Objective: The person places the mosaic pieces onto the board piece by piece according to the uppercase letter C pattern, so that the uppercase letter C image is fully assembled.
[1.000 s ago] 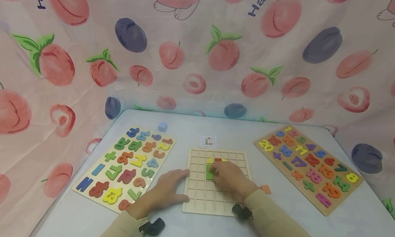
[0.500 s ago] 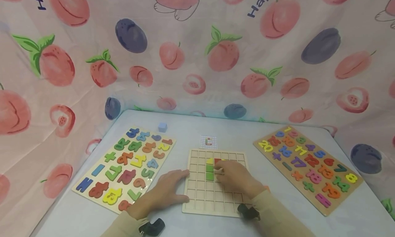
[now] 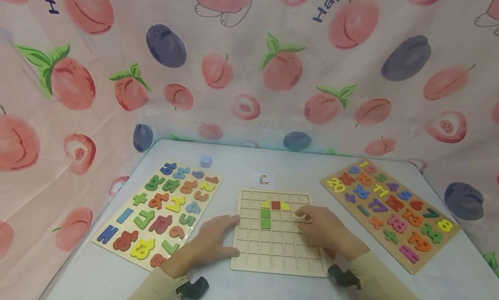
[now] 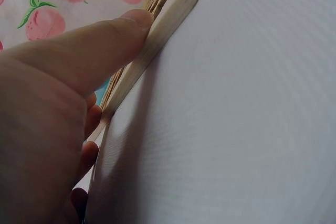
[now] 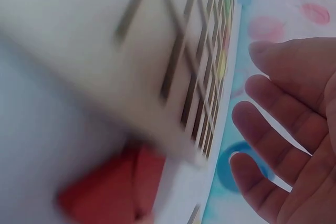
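A wooden grid board point(image 3: 280, 272) lies flat at the middle of the table. Set in its squares are a red tile point(image 3: 276, 205) with a yellow piece point(image 3: 265, 204) on its left and another yellow piece point(image 3: 286, 206) on its right, plus green tiles point(image 3: 265, 218) below. My left hand point(image 3: 212, 241) rests at the board's left edge, thumb tip against the rim. Over the right part of the board, my right hand point(image 3: 327, 228) holds nothing; its fingers are apart and loosely bent. Partly covered by that hand, a red block point(image 5: 115, 187) lies beside the board's right edge.
A board of coloured numbers point(image 3: 125, 226) lies at the left and a similar number board point(image 3: 436, 246) at the right. Behind the grid board are a small pattern card point(image 3: 263, 180) and a light-blue cube point(image 3: 205, 161). A fruit-print curtain point(image 3: 249, 83) hangs behind the table.
My right hand has moved right, away from the green and red tiles, uncovering them and the right yellow piece. My left hand stays at the board's left edge.
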The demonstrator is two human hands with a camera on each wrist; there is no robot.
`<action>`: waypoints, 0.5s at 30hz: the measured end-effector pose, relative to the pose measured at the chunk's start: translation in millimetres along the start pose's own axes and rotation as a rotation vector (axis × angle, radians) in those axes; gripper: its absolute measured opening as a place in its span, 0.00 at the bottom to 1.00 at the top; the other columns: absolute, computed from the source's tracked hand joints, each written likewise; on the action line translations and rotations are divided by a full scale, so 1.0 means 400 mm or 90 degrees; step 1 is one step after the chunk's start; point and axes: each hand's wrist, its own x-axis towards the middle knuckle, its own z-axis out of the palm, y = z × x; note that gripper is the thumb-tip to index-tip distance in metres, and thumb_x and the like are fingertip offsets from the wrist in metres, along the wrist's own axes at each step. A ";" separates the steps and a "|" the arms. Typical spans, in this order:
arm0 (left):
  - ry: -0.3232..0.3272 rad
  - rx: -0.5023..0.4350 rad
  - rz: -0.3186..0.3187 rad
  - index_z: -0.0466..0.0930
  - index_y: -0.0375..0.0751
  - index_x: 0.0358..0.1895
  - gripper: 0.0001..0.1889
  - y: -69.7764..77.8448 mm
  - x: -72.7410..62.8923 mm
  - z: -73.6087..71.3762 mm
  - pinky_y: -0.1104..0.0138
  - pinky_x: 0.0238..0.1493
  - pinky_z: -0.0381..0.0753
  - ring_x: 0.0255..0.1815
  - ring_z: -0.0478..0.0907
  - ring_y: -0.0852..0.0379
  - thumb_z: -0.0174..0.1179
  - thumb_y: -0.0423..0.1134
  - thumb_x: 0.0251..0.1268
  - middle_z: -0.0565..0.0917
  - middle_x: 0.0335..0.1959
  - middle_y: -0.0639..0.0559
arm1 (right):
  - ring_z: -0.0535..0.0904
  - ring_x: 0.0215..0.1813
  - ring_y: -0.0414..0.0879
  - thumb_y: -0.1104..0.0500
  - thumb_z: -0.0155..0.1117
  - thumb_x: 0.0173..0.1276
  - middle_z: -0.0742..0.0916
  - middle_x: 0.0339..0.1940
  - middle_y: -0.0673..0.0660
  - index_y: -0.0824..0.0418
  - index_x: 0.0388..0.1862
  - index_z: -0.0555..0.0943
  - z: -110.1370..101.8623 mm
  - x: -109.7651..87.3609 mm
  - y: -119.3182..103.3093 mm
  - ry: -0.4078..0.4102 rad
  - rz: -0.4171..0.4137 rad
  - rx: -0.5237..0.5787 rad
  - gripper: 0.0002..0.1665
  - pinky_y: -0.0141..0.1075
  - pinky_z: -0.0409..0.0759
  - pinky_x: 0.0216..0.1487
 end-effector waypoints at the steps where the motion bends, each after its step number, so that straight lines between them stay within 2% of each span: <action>1: -0.001 -0.002 -0.002 0.67 0.44 0.73 0.43 0.001 0.000 0.000 0.41 0.72 0.56 0.74 0.61 0.41 0.71 0.57 0.56 0.70 0.72 0.46 | 0.83 0.51 0.54 0.59 0.68 0.64 0.87 0.48 0.54 0.57 0.54 0.84 -0.005 -0.005 0.010 0.002 0.003 0.004 0.18 0.53 0.81 0.52; 5: -0.001 -0.005 -0.001 0.68 0.44 0.73 0.43 0.002 -0.001 0.002 0.41 0.72 0.55 0.74 0.61 0.41 0.71 0.57 0.55 0.70 0.72 0.46 | 0.82 0.51 0.56 0.57 0.68 0.64 0.87 0.47 0.56 0.58 0.53 0.84 -0.018 -0.025 0.050 0.008 0.020 0.002 0.18 0.55 0.81 0.51; 9: 0.004 -0.005 0.006 0.68 0.43 0.72 0.42 0.004 -0.002 0.002 0.40 0.71 0.56 0.74 0.61 0.41 0.71 0.56 0.55 0.71 0.71 0.46 | 0.81 0.52 0.55 0.52 0.66 0.66 0.87 0.49 0.56 0.57 0.55 0.83 -0.026 -0.039 0.087 -0.001 0.064 -0.002 0.20 0.53 0.82 0.48; 12: 0.005 0.000 0.003 0.68 0.43 0.72 0.43 0.005 -0.003 0.001 0.40 0.71 0.56 0.74 0.61 0.41 0.72 0.56 0.55 0.70 0.71 0.46 | 0.81 0.52 0.55 0.52 0.65 0.66 0.86 0.50 0.57 0.57 0.57 0.82 -0.032 -0.046 0.109 -0.012 0.103 -0.002 0.22 0.51 0.82 0.45; 15: 0.005 0.005 -0.003 0.68 0.43 0.72 0.43 0.004 -0.001 0.001 0.40 0.71 0.56 0.74 0.61 0.41 0.72 0.56 0.55 0.70 0.71 0.46 | 0.81 0.52 0.56 0.54 0.65 0.65 0.86 0.50 0.57 0.58 0.56 0.83 -0.036 -0.055 0.130 -0.007 0.106 -0.011 0.21 0.50 0.83 0.45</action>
